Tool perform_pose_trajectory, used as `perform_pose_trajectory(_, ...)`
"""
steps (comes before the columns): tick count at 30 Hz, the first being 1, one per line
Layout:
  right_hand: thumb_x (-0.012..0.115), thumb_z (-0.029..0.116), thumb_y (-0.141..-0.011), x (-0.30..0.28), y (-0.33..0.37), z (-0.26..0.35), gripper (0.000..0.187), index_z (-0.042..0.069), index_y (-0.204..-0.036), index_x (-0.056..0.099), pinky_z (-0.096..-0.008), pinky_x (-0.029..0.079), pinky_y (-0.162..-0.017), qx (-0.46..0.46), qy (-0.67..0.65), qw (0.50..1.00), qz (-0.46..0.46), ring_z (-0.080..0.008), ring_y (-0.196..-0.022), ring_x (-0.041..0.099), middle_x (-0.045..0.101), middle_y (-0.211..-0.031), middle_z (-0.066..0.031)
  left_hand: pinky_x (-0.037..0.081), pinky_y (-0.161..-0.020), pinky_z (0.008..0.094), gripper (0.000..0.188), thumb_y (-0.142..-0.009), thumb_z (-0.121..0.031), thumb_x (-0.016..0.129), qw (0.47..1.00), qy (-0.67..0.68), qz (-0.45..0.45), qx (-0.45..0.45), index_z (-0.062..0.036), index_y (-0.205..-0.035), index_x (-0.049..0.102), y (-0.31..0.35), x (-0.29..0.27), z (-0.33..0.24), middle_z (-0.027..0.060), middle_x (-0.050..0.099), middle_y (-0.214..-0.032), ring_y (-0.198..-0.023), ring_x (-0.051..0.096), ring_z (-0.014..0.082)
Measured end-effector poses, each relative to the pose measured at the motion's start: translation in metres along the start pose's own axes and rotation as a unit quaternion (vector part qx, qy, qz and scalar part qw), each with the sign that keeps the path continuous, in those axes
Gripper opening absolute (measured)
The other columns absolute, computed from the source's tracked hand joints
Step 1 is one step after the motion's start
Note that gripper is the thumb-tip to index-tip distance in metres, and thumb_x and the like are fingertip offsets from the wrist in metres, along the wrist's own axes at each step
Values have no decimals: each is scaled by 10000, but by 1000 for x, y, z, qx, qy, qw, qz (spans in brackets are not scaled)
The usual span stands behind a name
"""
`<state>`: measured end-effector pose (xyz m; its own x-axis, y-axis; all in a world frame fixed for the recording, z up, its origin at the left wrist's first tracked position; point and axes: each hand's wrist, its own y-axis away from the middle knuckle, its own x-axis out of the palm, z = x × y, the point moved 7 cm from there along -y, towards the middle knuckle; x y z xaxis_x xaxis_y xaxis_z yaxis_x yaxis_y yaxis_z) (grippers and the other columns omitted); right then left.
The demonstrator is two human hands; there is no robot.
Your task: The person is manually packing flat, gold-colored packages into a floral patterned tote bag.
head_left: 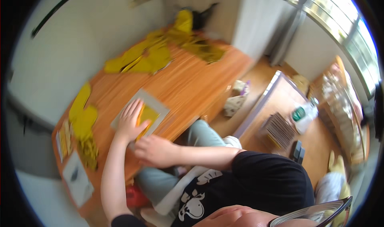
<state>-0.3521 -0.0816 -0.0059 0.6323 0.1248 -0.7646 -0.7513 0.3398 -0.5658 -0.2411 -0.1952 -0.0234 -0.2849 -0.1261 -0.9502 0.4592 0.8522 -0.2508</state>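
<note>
A flat grey board (141, 95) lies near the front edge of the wooden table, with a smaller yellow piece (151, 115) on top. Across its left side my left hand (130, 121) rests flat, fingers stretched and the thumb out over the yellow piece. My right hand (157, 151) is at the board's near corner, its fingers curled in and slightly blurred. Whatever its fingertips pinch is hidden.
Crumpled yellow material (148, 57) spreads along the table's (192, 81) far side. More yellow pieces (84, 117) and a white sheet (77, 179) lie left. On a low table at right stand brown slats (279, 130), a clear plastic bottle (306, 115) and dark blocks (297, 151).
</note>
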Motion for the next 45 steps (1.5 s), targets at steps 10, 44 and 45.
perform_pose_trajectory(10, 606, 251, -943, 2, 0, -2, 223, 48, -975, 521, -400, 448, -863, 52, 21, 997, 56, -285, -993, 575, 583, -1001, -111, 274, -1204, 455, 773, -887, -349, 671, 1000, 6, 19, -7, -45, -1537, 384, -10, -2, -10, 169, 391, -1586, -1470, 353, 341)
perform_pose_trajectory(44, 562, 77, -967, -111, 103, -70, 104, 23, -1053, 543, -435, 496, -731, 262, -62, 963, -7, -392, -834, 608, 584, -909, -193, 211, -1244, 441, 976, -856, -744, 553, 997, -20, 44, -67, -132, -1584, 336, 2, 6, 2, 98, 295, -1650, -1529, 247, 267)
perform_pose_trajectory(45, 562, 95, -972, -128, 118, -87, 117, 21, -1061, 543, -442, 496, -733, 336, -31, 941, 3, -398, -851, 615, 601, -920, -201, 206, -1247, 439, 980, -860, -752, 544, 996, -33, 49, -65, -131, -1587, 327, 2, 6, 1, 98, 285, -1653, -1533, 236, 265)
